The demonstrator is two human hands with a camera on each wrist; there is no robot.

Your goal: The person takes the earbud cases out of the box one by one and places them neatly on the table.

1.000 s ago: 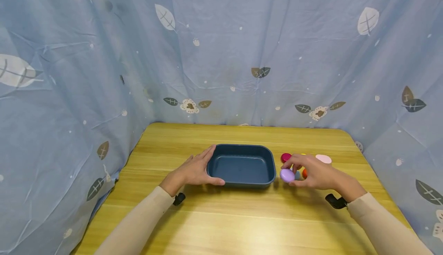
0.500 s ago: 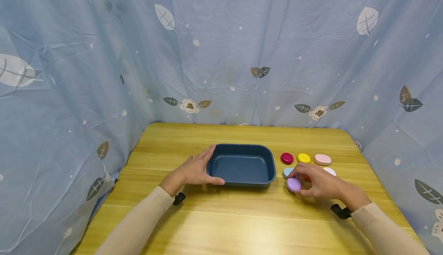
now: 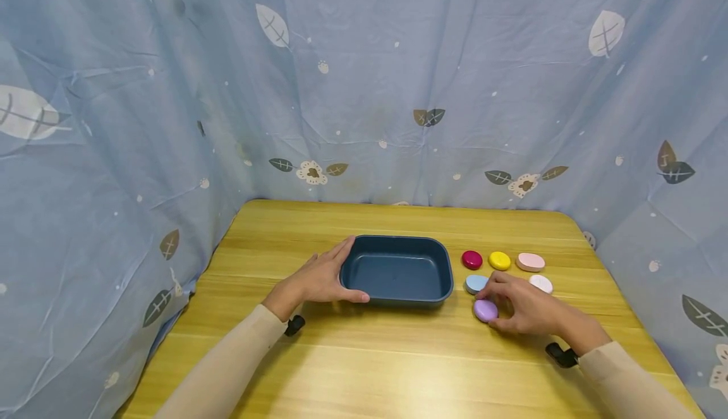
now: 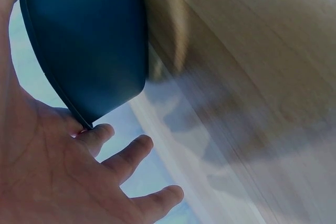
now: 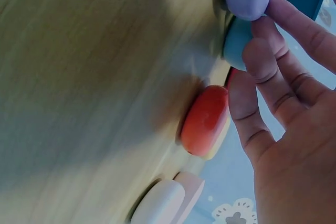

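A dark blue rectangular tray (image 3: 398, 270) stands mid-table. My left hand (image 3: 324, 280) holds its left end, thumb at the near rim and fingers at the far one; the left wrist view shows fingertips at the tray's corner (image 4: 89, 114). My right hand (image 3: 523, 305) pinches a glossy lilac round piece (image 3: 485, 310) between thumb and forefinger, low at the table, right of the tray. Just behind it lies a light blue oval piece (image 3: 475, 284), partly covered by the fingers. An orange-red piece (image 5: 205, 121) lies beside the other fingers, hidden in the head view.
Behind my right hand are a crimson round piece (image 3: 471, 260), a yellow one (image 3: 500, 260) and a pink oval one (image 3: 530, 261). A white piece (image 3: 541, 283) lies beyond my knuckles. A blue curtain (image 3: 364, 90) surrounds the wooden table (image 3: 375, 368).
My right hand has brought the lilac piece toward the near side and slightly right, down to the table in front of the light blue one. My left hand and the tray have stayed put.
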